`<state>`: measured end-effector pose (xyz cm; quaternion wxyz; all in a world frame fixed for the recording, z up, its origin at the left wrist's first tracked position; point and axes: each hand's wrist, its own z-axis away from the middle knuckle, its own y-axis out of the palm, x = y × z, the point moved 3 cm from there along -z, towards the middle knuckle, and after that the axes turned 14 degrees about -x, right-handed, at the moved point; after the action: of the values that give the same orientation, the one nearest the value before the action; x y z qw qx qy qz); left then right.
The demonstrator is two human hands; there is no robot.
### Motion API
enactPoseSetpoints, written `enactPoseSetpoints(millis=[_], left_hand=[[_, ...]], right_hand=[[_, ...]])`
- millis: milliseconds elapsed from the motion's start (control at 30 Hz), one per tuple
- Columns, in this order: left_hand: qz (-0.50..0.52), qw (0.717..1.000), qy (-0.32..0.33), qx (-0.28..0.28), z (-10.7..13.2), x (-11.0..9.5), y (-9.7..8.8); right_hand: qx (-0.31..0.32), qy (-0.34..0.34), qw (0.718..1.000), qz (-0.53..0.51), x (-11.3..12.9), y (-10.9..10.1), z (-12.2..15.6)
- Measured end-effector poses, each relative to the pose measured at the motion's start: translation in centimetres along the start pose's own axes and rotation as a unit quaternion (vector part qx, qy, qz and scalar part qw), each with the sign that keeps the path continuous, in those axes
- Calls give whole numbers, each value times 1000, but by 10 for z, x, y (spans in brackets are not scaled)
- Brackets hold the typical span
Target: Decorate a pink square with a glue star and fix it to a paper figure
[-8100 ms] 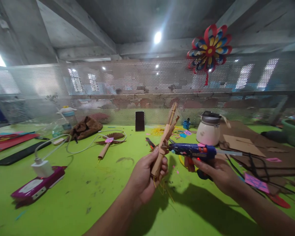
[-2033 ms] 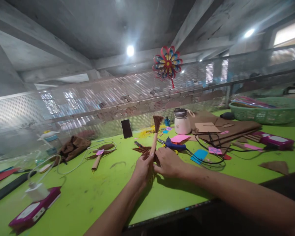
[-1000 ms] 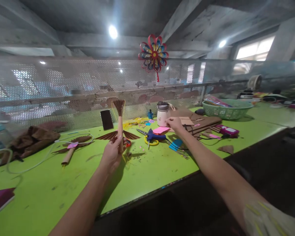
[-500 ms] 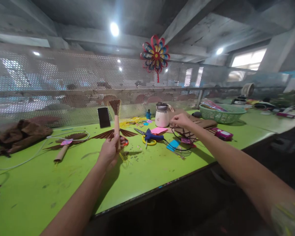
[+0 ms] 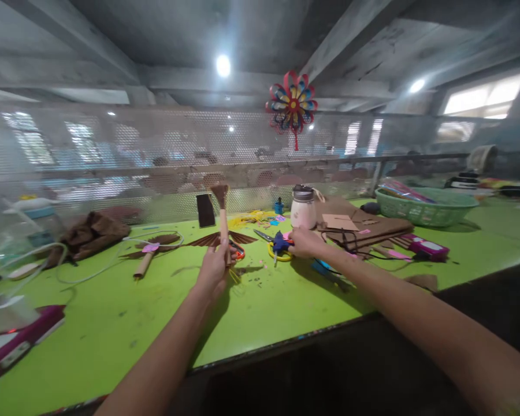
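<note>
Left hand [image 5: 214, 267]: I'm pinching the paper tube [image 5: 223, 224], best lightly; glue gun [image 5: 280, 242] lying under my right hand [image 5: 305, 242], grip unclear.

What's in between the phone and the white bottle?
In the head view, yellow scraps, a little blue container and coloured paper bits lie between the phone and the white bottle.
</note>
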<state>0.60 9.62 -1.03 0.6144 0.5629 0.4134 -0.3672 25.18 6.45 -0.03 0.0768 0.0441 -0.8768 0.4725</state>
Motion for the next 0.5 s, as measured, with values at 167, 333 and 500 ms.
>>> enactPoseSetpoints(millis=[167, 333, 500], left_hand=[[0, 1000, -5, -7, 3, 3, -2], [5, 1000, -14, -10, 6, 2, -3], [-1, 1000, -20, -11, 5, 0, -6]], right_hand=[[12, -3, 999, 40, 14, 22, 3], [38, 18, 999, 23, 6, 35, -1], [17, 51, 998, -12, -4, 40, 0]])
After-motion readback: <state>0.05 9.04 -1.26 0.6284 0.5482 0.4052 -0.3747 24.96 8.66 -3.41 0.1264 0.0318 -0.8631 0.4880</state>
